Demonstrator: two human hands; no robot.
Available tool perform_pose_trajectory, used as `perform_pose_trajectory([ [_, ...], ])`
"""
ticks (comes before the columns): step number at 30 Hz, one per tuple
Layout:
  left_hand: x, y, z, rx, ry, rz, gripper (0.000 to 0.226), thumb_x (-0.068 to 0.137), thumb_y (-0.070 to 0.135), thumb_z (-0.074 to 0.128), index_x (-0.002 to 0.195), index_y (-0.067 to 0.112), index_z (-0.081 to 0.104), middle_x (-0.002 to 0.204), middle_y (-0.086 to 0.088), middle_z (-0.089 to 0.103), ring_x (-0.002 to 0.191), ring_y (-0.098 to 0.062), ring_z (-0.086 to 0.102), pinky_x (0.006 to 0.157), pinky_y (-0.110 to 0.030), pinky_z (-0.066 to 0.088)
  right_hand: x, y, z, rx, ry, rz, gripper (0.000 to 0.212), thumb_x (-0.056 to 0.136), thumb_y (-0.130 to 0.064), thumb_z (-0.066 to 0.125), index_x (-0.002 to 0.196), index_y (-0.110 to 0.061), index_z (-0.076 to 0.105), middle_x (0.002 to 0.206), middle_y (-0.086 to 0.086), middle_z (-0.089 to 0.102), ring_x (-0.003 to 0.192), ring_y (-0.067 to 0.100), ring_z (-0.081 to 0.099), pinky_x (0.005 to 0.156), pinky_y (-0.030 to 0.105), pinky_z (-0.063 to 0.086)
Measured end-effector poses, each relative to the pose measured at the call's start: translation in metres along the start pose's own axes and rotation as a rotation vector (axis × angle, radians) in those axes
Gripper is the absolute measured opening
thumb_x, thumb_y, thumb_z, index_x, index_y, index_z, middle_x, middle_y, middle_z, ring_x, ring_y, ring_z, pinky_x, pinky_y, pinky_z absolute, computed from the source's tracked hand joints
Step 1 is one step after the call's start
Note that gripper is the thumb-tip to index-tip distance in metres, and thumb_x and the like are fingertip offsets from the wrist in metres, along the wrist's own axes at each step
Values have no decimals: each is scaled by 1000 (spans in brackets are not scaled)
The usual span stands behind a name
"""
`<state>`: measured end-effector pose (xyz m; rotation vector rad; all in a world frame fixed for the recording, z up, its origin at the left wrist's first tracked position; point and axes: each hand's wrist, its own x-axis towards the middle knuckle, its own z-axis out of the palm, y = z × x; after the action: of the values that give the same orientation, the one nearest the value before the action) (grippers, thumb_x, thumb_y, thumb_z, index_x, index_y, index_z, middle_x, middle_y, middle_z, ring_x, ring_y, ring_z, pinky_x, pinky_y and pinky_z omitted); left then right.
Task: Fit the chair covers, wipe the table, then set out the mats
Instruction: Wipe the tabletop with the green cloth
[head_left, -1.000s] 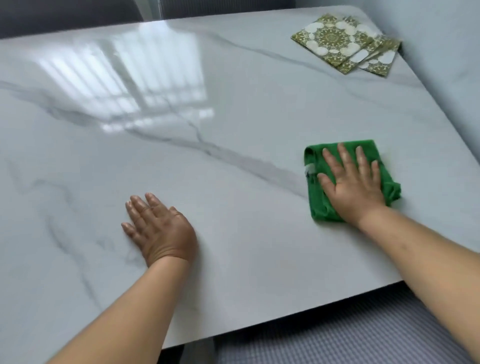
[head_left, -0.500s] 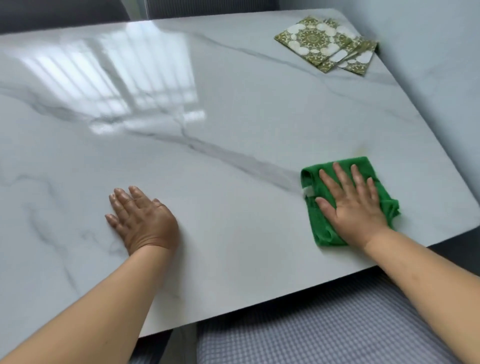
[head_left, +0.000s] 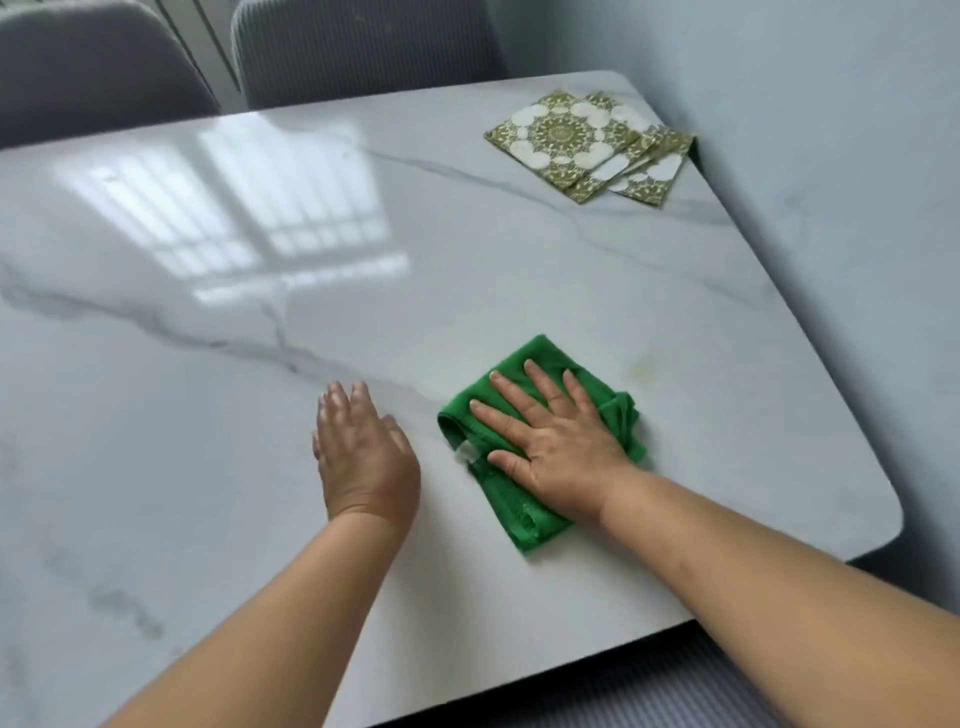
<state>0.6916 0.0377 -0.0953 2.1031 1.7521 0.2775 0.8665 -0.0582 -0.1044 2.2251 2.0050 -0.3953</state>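
Green cloth (head_left: 514, 514): folded and bunched, lying flat on the near right part of the table (head_left: 218, 467), set in from its rounded near right corner. A small white label (head_left: 466, 452) shows at the cloth's left edge.

Right hand (head_left: 556, 441): palm down on top of the cloth, fingers straight and spread, thumb out to the left; it presses the cloth to the tabletop and grips nothing.

Left hand (head_left: 363, 452): palm down on the bare tabletop just left of the cloth and apart from it; fingers straight and close together, holding nothing. The fingertips are blurred.

Table: glossy white marble-look top with grey veins, carrying a bright window reflection on its far left part. A faint yellowish mark (head_left: 641, 369) sits just beyond the cloth, to its right.

Mats (head_left: 556, 135): several square pieces in olive green and white with a round ornamental pattern, fanned in an overlapping pile at the far right corner of the table, well apart from the cloth.

Chairs: two at the far side, one left (head_left: 93, 67), one right (head_left: 363, 47), both in grey ribbed covers.

Wall (head_left: 857, 182): pale grey, running along the table's right edge.

Striped grey fabric (head_left: 649, 691): visible below the table's near edge.
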Motion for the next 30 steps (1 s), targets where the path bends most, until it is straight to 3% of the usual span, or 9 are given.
perform_pose_trajectory([
  [7,-8,61,54,123,-48,-43,60,99,30,27,152,10,7,161,-11,-6,147,-23,-11,117,-40,-10,84,100,-30,48,58,178,60,95,-65,15,149,-49,-5,161,-12,-13,147,22,-20,116,52,-13],
  [17,-8,56,62,188,-6,-46,70,88,37,15,151,6,16,160,-15,7,148,-26,-1,117,-43,-6,56,201,-33,83,82,566,63,93,-67,10,150,-46,-7,161,-10,-15,147,28,-17,115,58,-9],
  [23,-6,57,59,182,-18,-32,59,97,30,26,150,4,17,159,-17,7,148,-27,0,117,-45,-5,7,206,-20,136,107,765,63,94,-65,11,151,-44,-2,162,-9,-11,148,30,-14,115,60,-5],
  [30,-7,58,57,157,-60,-36,60,98,31,27,151,7,11,160,-14,0,148,-26,-6,116,-45,-7,-78,154,6,180,99,959,63,93,-65,9,151,-43,-5,162,-6,-10,147,33,-14,113,65,-1],
])
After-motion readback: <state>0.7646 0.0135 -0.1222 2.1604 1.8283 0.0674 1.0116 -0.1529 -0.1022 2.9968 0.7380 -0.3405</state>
